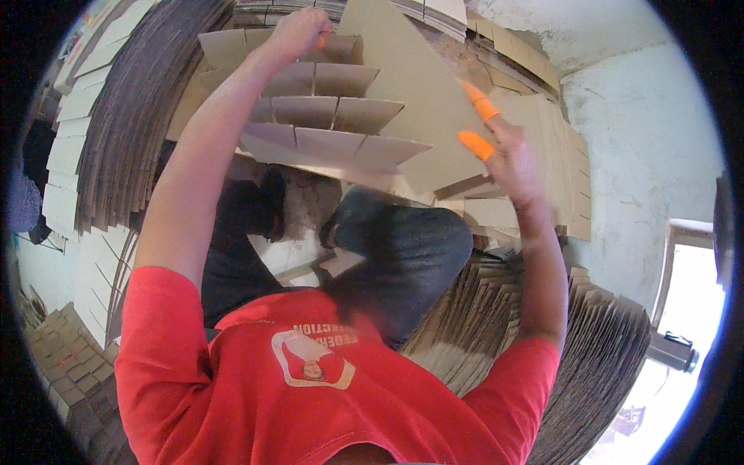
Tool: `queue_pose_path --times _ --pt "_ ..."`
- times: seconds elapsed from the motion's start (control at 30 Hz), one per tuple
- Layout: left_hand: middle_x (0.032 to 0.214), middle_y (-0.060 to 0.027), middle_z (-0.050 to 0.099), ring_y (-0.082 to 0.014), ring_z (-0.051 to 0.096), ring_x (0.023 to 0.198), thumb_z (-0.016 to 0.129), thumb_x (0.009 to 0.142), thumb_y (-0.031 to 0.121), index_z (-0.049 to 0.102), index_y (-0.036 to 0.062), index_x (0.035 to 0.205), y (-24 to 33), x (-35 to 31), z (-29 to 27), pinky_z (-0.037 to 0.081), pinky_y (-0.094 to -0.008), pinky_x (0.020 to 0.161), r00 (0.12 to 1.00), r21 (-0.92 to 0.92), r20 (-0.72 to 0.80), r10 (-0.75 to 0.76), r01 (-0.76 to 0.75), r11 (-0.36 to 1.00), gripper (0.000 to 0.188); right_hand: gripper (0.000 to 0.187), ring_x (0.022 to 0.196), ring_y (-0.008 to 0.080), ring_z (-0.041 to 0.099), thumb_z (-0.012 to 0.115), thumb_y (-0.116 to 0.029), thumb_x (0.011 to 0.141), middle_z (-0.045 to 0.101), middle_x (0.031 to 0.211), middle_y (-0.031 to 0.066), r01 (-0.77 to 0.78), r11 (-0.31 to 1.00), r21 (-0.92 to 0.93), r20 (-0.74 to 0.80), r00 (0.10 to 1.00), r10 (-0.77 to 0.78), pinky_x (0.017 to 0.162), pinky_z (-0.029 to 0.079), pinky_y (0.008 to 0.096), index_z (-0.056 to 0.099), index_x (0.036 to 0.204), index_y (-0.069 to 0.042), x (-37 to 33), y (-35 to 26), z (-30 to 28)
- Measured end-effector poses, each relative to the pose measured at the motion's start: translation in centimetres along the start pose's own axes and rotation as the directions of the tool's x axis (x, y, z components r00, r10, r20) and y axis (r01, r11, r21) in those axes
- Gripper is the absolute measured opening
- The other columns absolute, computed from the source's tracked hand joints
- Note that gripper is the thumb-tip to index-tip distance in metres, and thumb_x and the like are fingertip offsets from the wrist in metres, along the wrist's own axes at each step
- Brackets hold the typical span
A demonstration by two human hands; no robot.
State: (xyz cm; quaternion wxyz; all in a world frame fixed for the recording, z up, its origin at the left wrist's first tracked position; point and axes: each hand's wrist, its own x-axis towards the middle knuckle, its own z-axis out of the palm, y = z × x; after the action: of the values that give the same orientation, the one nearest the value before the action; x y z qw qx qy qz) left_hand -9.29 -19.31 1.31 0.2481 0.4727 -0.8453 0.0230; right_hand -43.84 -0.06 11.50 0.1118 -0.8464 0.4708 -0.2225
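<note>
Several slotted cardboard strips [329,116] stand on edge in parallel rows in front of me, beside a large plain cardboard sheet [434,101] that leans up at their right. My left hand [294,35] is closed at the farthest row, an orange finger cover showing, and it seems to pinch the upper edge of that strip. Its fingertips are partly hidden. My right hand [511,159], slightly blurred, is over the right side of the sheet with its fingers apart and nothing between them. Orange covers sit on two of its fingers.
Tall stacks of cardboard strips [128,116] rise at the left, and another stack [597,349] stands at the lower right. More flat cardboard pieces [570,167] lie beyond my right hand, near a pale blue wall [635,139]. My knees [434,240] are just below the strips.
</note>
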Motion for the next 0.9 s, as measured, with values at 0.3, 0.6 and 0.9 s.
queue_pose_path --times 0.3,0.6,0.9 --pt "0.092 -0.0152 0.068 -0.0381 0.064 0.09 0.068 0.08 0.025 0.069 0.0113 0.098 1.0 -0.1 -1.6 0.051 -0.0476 0.077 0.978 0.033 0.208 -0.018 0.011 0.999 0.023 0.046 0.076 0.0356 0.065 0.067 -0.022 0.086 0.068 0.091 0.0163 -0.088 0.957 -0.276 0.334 0.925 0.181 0.065 0.052 0.0464 0.057 0.129 -0.01 -2.3 -0.9 5.0" --pt "0.109 -0.0121 0.069 -0.0281 0.066 0.1 0.074 0.083 0.019 0.063 0.0161 0.125 5.7 -8.4 -10.6 0.052 -0.0373 0.085 0.963 -0.092 -0.241 -0.119 0.1 0.991 0.043 0.059 0.103 0.0353 0.058 0.069 -0.037 0.085 0.062 0.115 0.0148 -0.588 0.409 -0.697 -0.517 0.808 0.281 0.082 0.049 0.0457 0.052 0.131 -0.004 -12.7 13.3 -0.7" --pt "0.104 -0.0121 0.07 -0.0222 0.068 0.093 0.076 0.08 0.01 0.069 0.0117 0.117 6.9 -15.7 -11.8 0.052 -0.0312 0.082 0.923 -0.206 -0.214 -0.319 0.277 0.939 0.037 0.053 0.1 0.0322 0.062 0.075 -0.033 0.08 0.066 0.111 0.0129 -0.796 0.37 -0.479 -0.687 0.602 0.407 0.087 0.049 0.0441 0.06 0.124 -0.007 -19.5 21.6 -3.5"
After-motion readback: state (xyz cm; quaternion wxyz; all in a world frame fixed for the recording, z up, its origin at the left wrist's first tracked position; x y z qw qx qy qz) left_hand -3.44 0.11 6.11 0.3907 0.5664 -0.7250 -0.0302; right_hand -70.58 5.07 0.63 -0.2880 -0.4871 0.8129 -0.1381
